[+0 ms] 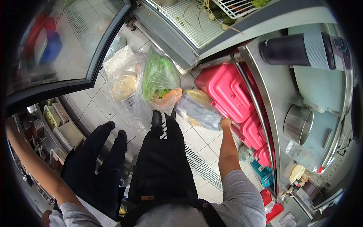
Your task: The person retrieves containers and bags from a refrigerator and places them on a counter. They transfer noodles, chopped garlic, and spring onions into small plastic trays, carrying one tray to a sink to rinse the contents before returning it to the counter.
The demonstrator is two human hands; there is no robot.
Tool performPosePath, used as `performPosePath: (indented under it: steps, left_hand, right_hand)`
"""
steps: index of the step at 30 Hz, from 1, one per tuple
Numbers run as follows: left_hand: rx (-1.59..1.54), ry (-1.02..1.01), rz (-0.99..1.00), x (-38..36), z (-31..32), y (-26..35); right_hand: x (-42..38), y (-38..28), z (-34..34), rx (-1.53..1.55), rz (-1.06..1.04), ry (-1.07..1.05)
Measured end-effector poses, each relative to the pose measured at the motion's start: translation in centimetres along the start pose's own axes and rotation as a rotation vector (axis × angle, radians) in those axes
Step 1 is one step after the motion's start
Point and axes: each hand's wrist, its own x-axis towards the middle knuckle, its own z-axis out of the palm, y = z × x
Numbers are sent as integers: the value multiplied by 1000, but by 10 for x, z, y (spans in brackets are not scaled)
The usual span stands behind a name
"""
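Note:
My right hand is closed around the gathered end of a clear plastic bag with something yellowish inside. That bag rests on the tiled floor beside pink lidded bins. To its left stands an open plastic bag of green leafy vegetables, with something orange low in it. Further left lies another clear bag holding a pale round item. My left arm reaches out to the far left, where my left hand is at the dark edge of the view, near the glass door's lower frame; its fingers cannot be made out.
A glass door swings open at upper left, beside a fridge with wire shelves. Another person's dark-trousered legs are at my left. The steel counter on the right carries a dark bottle and a metal pot. A floor drain grate lies below.

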Motion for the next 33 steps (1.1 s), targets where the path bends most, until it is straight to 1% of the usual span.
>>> performPosePath:
  steps: [1,2,3,5,6,7,8,9,11,13,17,18,19,20,22,23,24,25,26,27,28,29,30,31,32,33]
  left_hand:
    - [18,-2,11,2,-1,-4]
    - [38,-4,19,1,-3,-5]
    - [56,0,30,3,-4,-9]
    - [96,-10,58,8,-9,-18]
    - [126,-13,77,9,-12,-21]
    - [160,-14,98,12,-14,-23]
    - [197,-20,118,13,-17,-25]
    - [230,-25,139,14,-19,-27]
    - [291,-34,173,16,-23,-30]
    - [340,-48,211,18,-24,-32]
    - [389,-48,257,18,-24,-38]
    - [398,-47,250,18,-27,-41]
    - [228,27,251,22,-21,-43]
    - [57,106,255,28,-13,-45]
    - [-306,233,226,15,-1,-19]
    - [-300,237,226,14,-1,-17]
    - [-269,258,254,13,-1,-17]
    - [-240,275,281,12,0,-18]
    - [-185,266,334,21,-3,-33]
    - [-185,270,333,24,-1,-42]
    - [-315,282,262,25,1,-52]
    - [-442,293,189,23,0,-57]
    - [-436,296,190,14,0,-42]
    - [-172,348,358,1,3,-10]
    - [99,394,522,-7,4,12]
    - [107,397,528,-7,2,15]
  right_hand:
    - [6,16,13,121,57,-29]
    - [1,25,13,150,-104,110]
    - [-4,31,17,154,-104,114]
    - [-34,18,7,183,-18,-207]
    - [-62,8,-2,98,-85,-205]
    - [-85,3,-7,-9,-192,-250]
    - [-100,2,-9,-9,-178,-350]
    - [-118,4,-9,121,-175,-389]
    - [-137,13,7,148,-168,-418]
    - [-154,20,2,275,-174,-474]
    - [-153,59,-8,298,-236,-476]
    - [-150,75,-19,333,-211,-480]
    - [-145,89,-30,369,-188,-482]
    - [-140,100,-43,329,-160,-457]
    - [-126,123,-60,263,-151,-475]
    - [-117,132,-67,206,-133,-490]
    - [-105,144,-73,149,-110,-576]
    - [-103,158,-73,142,-105,-582]
    - [-95,174,-61,54,-174,-489]
    - [-94,171,-63,-32,-245,-392]
    - [-95,173,-71,-91,-127,-527]
    - [-98,183,-71,-178,-70,-483]
    - [-102,203,-65,-262,-16,-438]
    - [-96,229,-51,-263,-28,-435]
    - [-84,257,-32,-61,60,-448]
    - [-77,267,-19,141,153,-465]
